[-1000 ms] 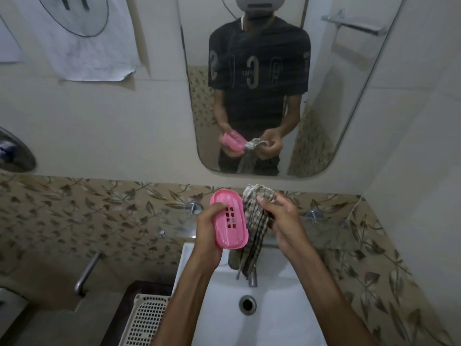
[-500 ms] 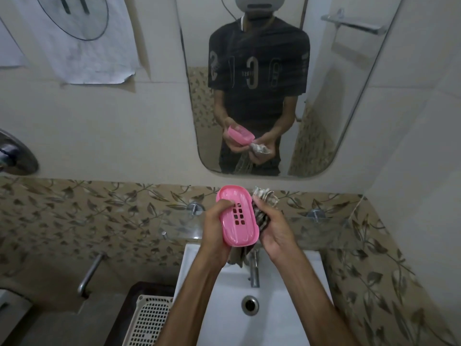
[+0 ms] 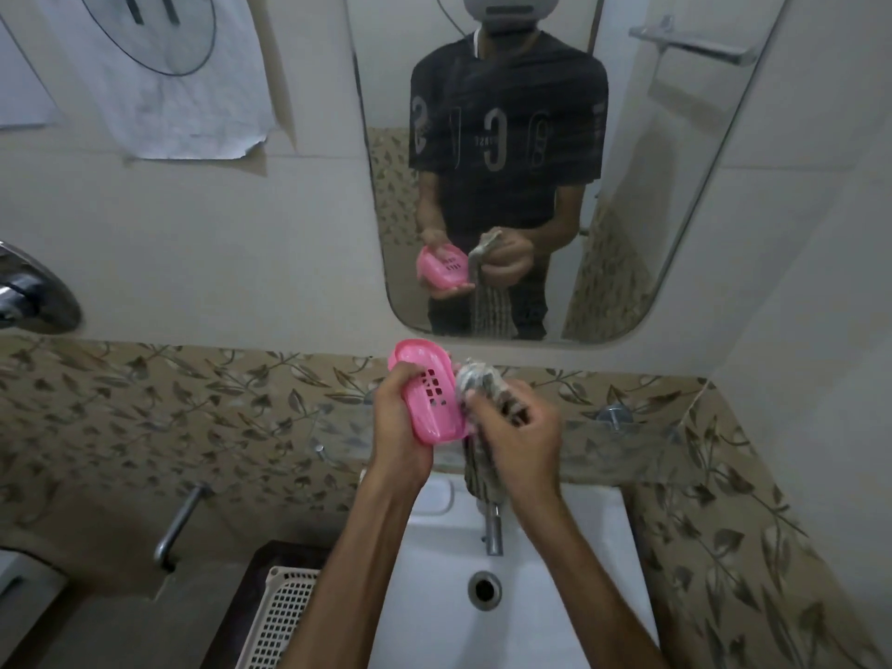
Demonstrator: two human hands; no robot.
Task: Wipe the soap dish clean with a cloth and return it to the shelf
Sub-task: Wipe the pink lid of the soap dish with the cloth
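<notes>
Pink oval dish (image 3: 431, 395) tilted lower, checked cloth (image 3: 482, 393) bunched

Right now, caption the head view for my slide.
Left hand holds pink soap dish beside checked cloth bunched in right hand, over white sink.

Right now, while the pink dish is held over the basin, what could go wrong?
1. The left hand grips the pink soap dish only by one side above the sink; a firm wipe might knock it loose.
2. The cloth, held by the right hand, hangs down to the tap and could snag or get wet.
</notes>
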